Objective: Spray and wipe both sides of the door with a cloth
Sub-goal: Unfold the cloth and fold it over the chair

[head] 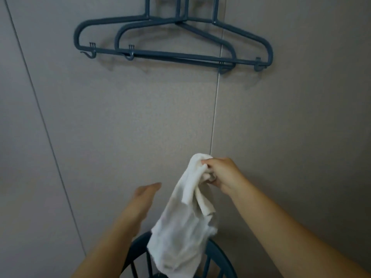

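The right hand (221, 173) is pinching the top of a white cloth (186, 221) in its grip, the cloth hanging down over a dark slatted basket (217, 255) whose contents are hidden. The left hand (144, 195) is hovering beside it, grip spread. Above both, blue hangers (172, 55) are hanging on the grey door (120, 117).

Dim, flat light; soft shadows, wide-angle bowing, slight blur.

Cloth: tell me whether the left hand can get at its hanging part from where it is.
Probably yes. The left hand is open beside the cloth, which hangs from the right hand, with nothing between them.
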A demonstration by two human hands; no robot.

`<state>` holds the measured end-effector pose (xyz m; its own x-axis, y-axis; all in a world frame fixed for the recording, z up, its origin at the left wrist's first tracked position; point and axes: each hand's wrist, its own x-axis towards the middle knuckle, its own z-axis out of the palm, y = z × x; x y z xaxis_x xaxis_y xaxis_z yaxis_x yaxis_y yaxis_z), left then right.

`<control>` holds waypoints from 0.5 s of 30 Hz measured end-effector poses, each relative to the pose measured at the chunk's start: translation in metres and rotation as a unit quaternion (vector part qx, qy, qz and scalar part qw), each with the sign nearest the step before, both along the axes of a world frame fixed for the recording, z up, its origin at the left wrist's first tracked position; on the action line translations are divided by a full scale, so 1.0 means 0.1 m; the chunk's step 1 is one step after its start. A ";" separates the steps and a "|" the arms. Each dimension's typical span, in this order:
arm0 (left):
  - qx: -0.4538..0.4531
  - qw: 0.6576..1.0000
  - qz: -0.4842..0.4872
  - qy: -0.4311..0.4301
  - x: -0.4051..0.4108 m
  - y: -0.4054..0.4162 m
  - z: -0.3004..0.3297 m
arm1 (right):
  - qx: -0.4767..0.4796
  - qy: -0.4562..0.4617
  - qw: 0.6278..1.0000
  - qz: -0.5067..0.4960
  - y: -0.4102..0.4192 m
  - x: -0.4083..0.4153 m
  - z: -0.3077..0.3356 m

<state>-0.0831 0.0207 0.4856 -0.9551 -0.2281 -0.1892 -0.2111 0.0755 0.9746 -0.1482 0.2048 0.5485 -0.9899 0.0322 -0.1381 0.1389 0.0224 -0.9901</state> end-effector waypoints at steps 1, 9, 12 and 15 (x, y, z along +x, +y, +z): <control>-0.074 0.995 -0.037 0.051 0.02 0.05 0.04 | 0.001 -0.008 1.000 0.006 -0.05 -0.01 0.02; -0.060 0.939 -0.278 0.194 0.01 0.35 0.06 | 0.052 -0.047 0.998 -0.004 -0.28 0.06 0.16; -0.109 0.959 -0.104 0.238 -0.10 0.46 0.06 | 0.060 -0.051 0.996 0.029 -0.27 0.06 0.20; -0.100 0.970 -0.031 0.219 -0.24 0.48 0.15 | 0.012 -0.017 0.998 0.063 -0.20 0.13 0.22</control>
<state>-0.1067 0.0689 0.5004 -0.9470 -0.1577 0.2798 0.2306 0.2723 0.9342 -0.1352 0.1846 0.5701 -0.9812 -0.0875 -0.1718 0.1664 0.0661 -0.9838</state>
